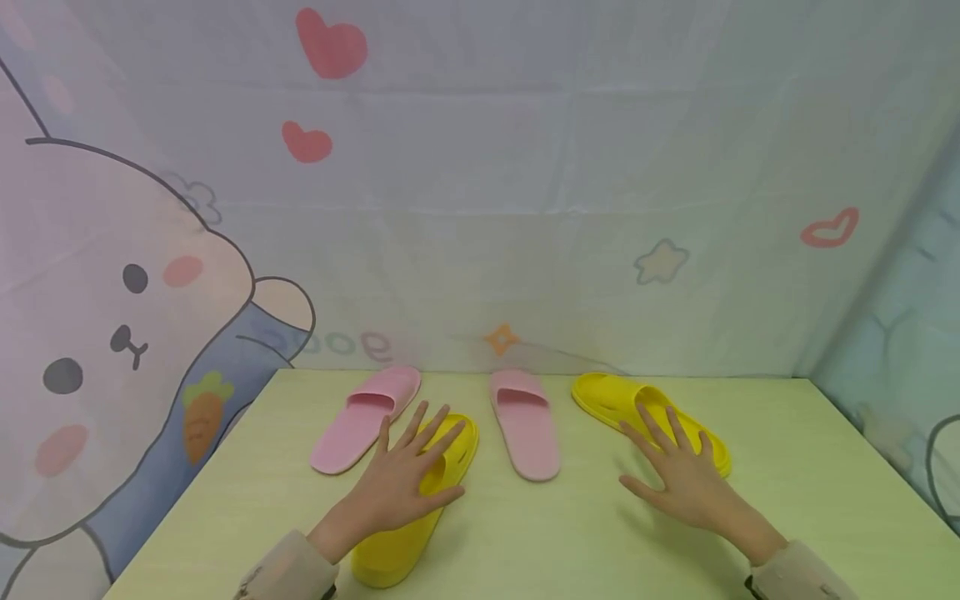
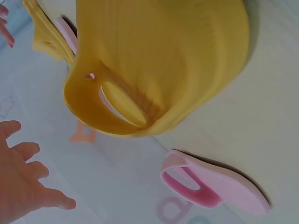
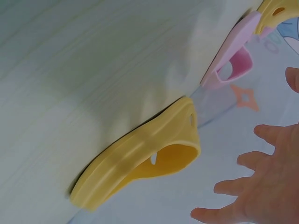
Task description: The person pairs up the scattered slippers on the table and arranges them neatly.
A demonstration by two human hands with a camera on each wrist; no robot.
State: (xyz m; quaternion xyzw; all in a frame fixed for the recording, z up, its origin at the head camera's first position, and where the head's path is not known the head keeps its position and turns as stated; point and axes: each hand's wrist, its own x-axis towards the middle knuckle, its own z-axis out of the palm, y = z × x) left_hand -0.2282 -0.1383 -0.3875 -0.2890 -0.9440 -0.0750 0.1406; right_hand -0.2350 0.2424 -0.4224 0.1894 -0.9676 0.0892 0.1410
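Note:
My left hand (image 1: 405, 482) hovers with spread fingers over a yellow slipper (image 1: 397, 546), covering part of its upper; the left wrist view shows a gap between them. My right hand (image 1: 686, 479), fingers also spread, is above a second yellow slipper (image 1: 611, 396) that lies slanted at the right; in the right wrist view the hand (image 3: 271, 182) is apart from that slipper (image 3: 135, 158). Neither hand holds anything. One pink slipper (image 1: 348, 437) lies tilted beyond my left hand. Another pink slipper (image 1: 531, 442) lies nearly straight between the two yellow ones.
All the slippers lie on a pale yellow-green table (image 1: 570, 542). Behind its back edge hangs a printed cloth (image 1: 487, 167) with hearts and a cartoon animal (image 1: 97, 333) on the left. A similar cloth (image 1: 900, 333) hangs along the right side.

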